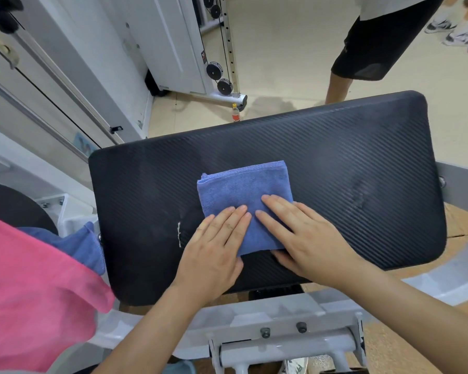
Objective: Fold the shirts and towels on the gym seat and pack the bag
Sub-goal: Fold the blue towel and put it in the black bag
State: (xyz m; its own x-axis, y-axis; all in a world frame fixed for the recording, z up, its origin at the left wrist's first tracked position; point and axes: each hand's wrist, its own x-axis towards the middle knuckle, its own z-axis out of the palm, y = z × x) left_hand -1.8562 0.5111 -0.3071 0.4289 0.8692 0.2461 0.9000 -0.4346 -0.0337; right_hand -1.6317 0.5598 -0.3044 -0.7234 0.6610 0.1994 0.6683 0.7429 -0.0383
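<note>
Fingers (237, 218) of both hands lie straight and flat, pressing down on a folded blue terry towel (243, 190) and gripping nothing. The left hand (214, 255) covers the towel's lower left edge, its palm on the pad. The right hand (305, 238) covers the lower right corner. The towel sits in the middle of the frame on a black ribbed padded gym seat (349, 163), closer to the seat's near edge than its far one. Bare pad stretches wide to the towel's right, less to its left, with a strip beyond it.

At lower left, a pink cloth (25, 279) and a second blue cloth (84, 247) hang off the seat's left edge. A white metal frame (281, 344) runs below. On the floor beyond stands a small yellow-capped bottle (236, 113), and at upper right another person's legs (376, 49) are near the far edge.
</note>
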